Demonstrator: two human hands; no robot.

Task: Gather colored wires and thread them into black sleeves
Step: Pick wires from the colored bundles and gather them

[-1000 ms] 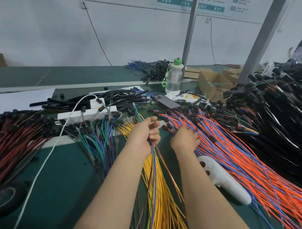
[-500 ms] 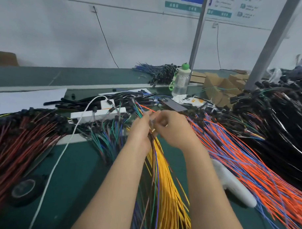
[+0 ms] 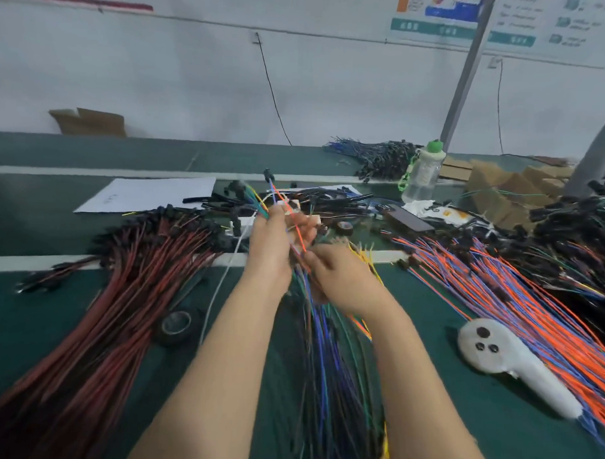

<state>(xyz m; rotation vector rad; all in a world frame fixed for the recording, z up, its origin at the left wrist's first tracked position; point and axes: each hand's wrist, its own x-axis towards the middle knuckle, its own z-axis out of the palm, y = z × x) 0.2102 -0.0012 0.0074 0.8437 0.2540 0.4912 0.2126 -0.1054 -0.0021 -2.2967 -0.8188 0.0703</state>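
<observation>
Fingers of left hand (image 3: 271, 243) curl round thin, glossy colored wires (image 3: 316, 333); right hand (image 3: 342, 280) pinches strands just below left hand.

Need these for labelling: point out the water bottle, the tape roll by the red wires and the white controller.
water bottle (image 3: 423, 178): head view, middle of its clear body.
tape roll (image 3: 172, 338): head view, black outer wall, near side.
white controller (image 3: 514, 365): head view, middle of its body.

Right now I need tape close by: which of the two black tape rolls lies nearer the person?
The tape roll between the dark red wires and the white cable; the other roll lies farther back, beside the phone.
</observation>
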